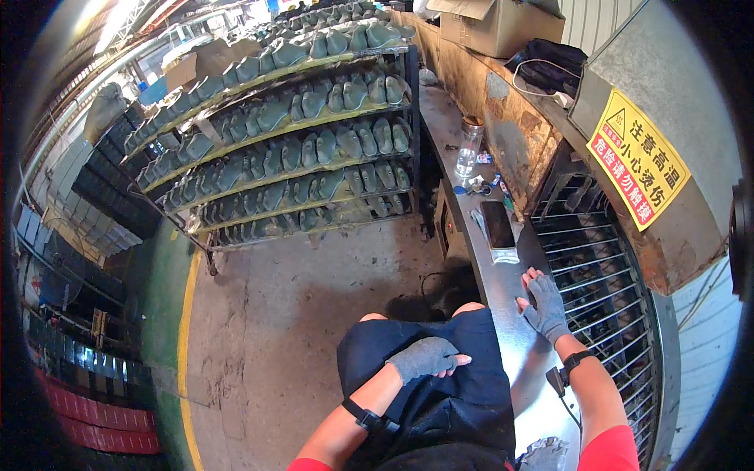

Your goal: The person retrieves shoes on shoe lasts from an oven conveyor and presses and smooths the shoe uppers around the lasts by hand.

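My left hand [428,359], in a grey fingerless glove, rests on the dark cloth [463,385] over my lap. Its fingers are curled together, and nothing shows in them. On the metal bench [506,302] at the right lies my right hand [543,306], gloved the same way, palm down with the fingers apart. Just beyond it a black phone [497,223] lies on a pale cloth or packet [505,255]. Both wrists wear black straps.
Metal bars [597,282] run along the bench's right side, below a yellow warning sign [640,157]. A clear bottle [468,149] stands farther back. Ahead, a rack [415,118] holds several rows of grey-green shoe-shaped pieces. A cardboard box [499,27] sits at the upper right.
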`<state>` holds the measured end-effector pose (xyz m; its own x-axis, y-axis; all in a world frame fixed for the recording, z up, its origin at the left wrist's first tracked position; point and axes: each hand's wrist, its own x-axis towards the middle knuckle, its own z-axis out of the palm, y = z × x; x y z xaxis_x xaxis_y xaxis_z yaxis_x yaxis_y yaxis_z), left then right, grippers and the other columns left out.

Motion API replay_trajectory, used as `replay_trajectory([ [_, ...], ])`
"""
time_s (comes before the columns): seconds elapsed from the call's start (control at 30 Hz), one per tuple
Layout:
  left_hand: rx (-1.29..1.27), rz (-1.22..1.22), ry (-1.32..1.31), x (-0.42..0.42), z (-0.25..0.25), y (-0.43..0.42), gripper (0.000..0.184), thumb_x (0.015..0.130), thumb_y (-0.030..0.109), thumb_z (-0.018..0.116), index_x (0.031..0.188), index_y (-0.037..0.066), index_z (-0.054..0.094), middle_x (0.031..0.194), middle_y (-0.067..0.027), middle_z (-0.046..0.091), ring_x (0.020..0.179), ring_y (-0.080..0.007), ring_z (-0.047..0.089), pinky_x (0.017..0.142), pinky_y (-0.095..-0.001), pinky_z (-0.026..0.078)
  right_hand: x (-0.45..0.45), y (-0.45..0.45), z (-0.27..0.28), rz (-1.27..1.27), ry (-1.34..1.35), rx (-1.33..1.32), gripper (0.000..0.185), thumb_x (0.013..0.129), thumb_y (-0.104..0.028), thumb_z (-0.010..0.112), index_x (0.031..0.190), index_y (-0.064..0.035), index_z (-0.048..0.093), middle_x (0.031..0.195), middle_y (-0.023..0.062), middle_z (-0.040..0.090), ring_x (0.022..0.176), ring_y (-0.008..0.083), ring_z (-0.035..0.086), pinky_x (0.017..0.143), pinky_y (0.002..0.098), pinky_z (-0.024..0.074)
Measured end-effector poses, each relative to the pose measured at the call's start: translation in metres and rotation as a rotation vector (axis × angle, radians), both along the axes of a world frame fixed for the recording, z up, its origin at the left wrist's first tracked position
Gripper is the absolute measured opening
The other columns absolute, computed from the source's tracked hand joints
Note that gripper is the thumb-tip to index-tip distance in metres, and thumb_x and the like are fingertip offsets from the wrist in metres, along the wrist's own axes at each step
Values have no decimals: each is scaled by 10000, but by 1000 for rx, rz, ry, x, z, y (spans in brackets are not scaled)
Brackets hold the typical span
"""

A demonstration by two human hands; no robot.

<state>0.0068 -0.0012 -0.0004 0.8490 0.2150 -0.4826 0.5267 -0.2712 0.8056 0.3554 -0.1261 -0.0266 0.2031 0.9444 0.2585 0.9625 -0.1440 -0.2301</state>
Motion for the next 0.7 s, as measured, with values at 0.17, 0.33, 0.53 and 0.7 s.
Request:
replay_trajectory([
  [0.17,-8,6,-16,0,-2,0,659,1059,633,587,799,59,778,688,-66,719,632,-198,685,646,-366,559,-1,0,1,0,9,-1,681,955,-376,739,1537,-65,570,1627,209,515,1527,415,450,1282,502,335],
  [0.33,2,-4,-15,0,1,0,657,1058,630,590,793,59,778,687,-67,719,627,-200,682,639,-369,557,1,-1,-1,12,-1,16,676,956,-369,740,1534,-62,571,1625,210,515,1524,422,450,1286,507,331],
  [0.53,-1,1,-20,-1,5,0,655,1061,629,587,797,60,774,685,-65,716,626,-195,681,635,-365,556,0,0,0,6,18,15,678,952,-367,740,1533,-61,571,1621,209,517,1519,423,454,1283,509,335],
  [0.7,-10,-1,-5,0,4,0,659,1064,624,586,801,48,766,694,-70,715,632,-201,675,653,-365,550,0,0,0,4,10,15,681,947,-364,741,1533,-61,572,1618,211,520,1516,423,457,1282,509,339],
])
